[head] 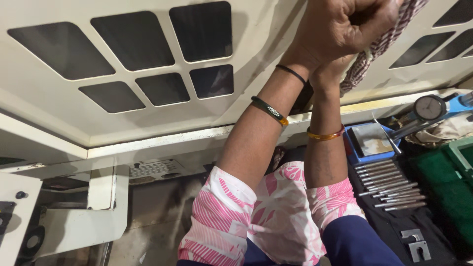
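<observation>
Cloth [382,42]: striped, bunched; long axis runs diagonally from upper right, at the top edge, down-left to a hanging end by my wrists; it lies against the cream panel [148,125]. My left hand [345,24] is curled into a fist over it, fingers closed on the cloth. My right hand [331,74] sits beneath the left, mostly hidden; its grip I cannot tell. Panel's lower edge runs just below; pins [389,189] and dial gauge [429,107] lie lower right, well apart.
</observation>
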